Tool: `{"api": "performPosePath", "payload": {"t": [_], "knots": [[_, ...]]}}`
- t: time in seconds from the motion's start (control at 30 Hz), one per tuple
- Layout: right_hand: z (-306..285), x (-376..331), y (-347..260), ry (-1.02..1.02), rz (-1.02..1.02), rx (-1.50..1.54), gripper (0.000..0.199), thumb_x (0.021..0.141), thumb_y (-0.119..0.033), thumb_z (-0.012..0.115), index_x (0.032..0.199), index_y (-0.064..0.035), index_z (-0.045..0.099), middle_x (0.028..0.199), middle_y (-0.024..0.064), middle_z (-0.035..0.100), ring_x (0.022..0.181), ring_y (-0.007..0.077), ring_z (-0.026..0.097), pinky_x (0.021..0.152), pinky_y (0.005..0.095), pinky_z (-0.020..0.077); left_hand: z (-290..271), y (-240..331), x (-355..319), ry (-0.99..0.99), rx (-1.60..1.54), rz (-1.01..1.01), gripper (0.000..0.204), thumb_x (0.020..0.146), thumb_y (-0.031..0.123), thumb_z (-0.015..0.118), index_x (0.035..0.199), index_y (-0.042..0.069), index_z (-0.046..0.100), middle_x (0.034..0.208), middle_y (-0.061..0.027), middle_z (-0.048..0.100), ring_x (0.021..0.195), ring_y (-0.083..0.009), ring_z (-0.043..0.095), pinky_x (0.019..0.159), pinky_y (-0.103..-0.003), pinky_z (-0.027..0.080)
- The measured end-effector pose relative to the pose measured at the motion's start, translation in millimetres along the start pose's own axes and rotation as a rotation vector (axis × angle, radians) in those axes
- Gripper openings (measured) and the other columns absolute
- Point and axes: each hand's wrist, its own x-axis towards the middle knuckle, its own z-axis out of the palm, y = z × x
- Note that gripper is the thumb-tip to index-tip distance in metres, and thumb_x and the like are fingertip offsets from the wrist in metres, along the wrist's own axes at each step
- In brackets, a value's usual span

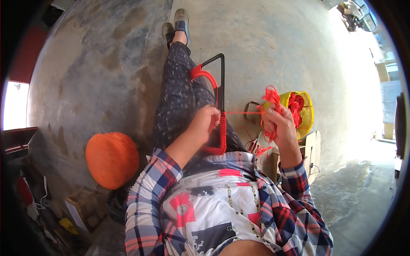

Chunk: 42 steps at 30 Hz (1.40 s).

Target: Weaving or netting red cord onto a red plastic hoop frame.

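left hand: grip seemingly clamped on black frame, fingertips partly hidden
black frame: one o'clock from centre
right hand: three o'clock, grip clamped on bunched red cord

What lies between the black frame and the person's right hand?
A straight stretch of red cord spans the gap from the black frame to the right hand, seen in the head view.

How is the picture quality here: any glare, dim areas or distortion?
Head view: glare washes out the concrete floor at right; head view: the lower left is dim; head view: fisheye edges curve into black; head view: the right hand and taut red cord are readable.
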Motion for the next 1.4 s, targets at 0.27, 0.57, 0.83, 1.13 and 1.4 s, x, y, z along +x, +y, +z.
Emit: {"api": "performPosePath", "payload": {"t": [0.27, 0.57, 0.83, 1.13, 1.4], "knots": [[-34.5, -18.2, 23.6, 0.249, 0.138, -0.274, 0.014, 0.091, -0.015, 0.058, 0.08, -0.0081, 0.054, 0.057, -0.0074, 0.04, 0.044, 0.0033, 0.033, 0.04, 0.021, 0.024, 3.0, 5.9, -10.6, -0.059, -0.089, -0.03, 0.007, 0.088, 0.009, 0.05, 0.087, 0.006, 0.056, 0.077, -0.0022, 0.056, 0.061, -0.0111, 0.051, 0.06, -0.024, 0.044], [47.3, 43.1, 65.1, -0.143, 0.168, -0.706, 0.042, 0.091, -0.033, 0.057, 0.074, 0.0046, 0.064, 0.06, 0.005, 0.058, 0.054, 0.013, 0.056, 0.05, 0.0312, 0.0433, 1.5, 0.8, -10.6, -0.126, 0.005, -0.049, 0.011, 0.093, 0.018, 0.055, 0.093, 0.01, 0.063, 0.079, 0.0015, 0.062, 0.066, -0.009, 0.055, 0.061, -0.024, 0.044], [50.0, 20.7, 92.0, -0.148, 0.023, -0.775, 0.033, 0.091, -0.03, 0.052, 0.09, 0.0025, 0.06, 0.071, 0.0191, 0.06, 0.067, 0.0272, 0.06, 0.068, 0.0382, 0.0474, 8.5, -0.3, -17.1, 0.021, 0.029, -0.062, 0.012, 0.092, 0.019, 0.058, 0.088, 0.01, 0.064, 0.076, 0.0034, 0.06, 0.064, -0.0077, 0.055, 0.062, -0.021, 0.046], [41.6, -15.8, 73.7, -0.157, -0.088, -0.697, 0.027, 0.09, -0.024, 0.061, 0.103, -0.0002, 0.059, 0.077, 0.0063, 0.061, 0.069, 0.0132, 0.057, 0.063, 0.0285, 0.0464, 6.4, 6.0, -17.3, 0.247, 0.396, 0.303, 0.013, 0.092, 0.016, 0.059, 0.097, 0.005, 0.057, 0.083, 0.002, 0.058, 0.074, -0.0075, 0.053, 0.069, -0.021, 0.043], [28.8, -7.9, 40.2, -0.132, 0.095, 0.019, 0.032, 0.1, -0.028, 0.043, 0.098, -0.0004, 0.059, 0.059, 0.0, 0.05, 0.048, 0.0077, 0.044, 0.047, 0.0222, 0.0348, 37.1, 16.6, -48.7, -0.027, 1.132, 1.04, 0.026, 0.089, 0.012, 0.061, 0.113, 0.002, 0.062, 0.107, -0.0073, 0.059, 0.094, -0.0165, 0.058, 0.081, -0.028, 0.046]]}}
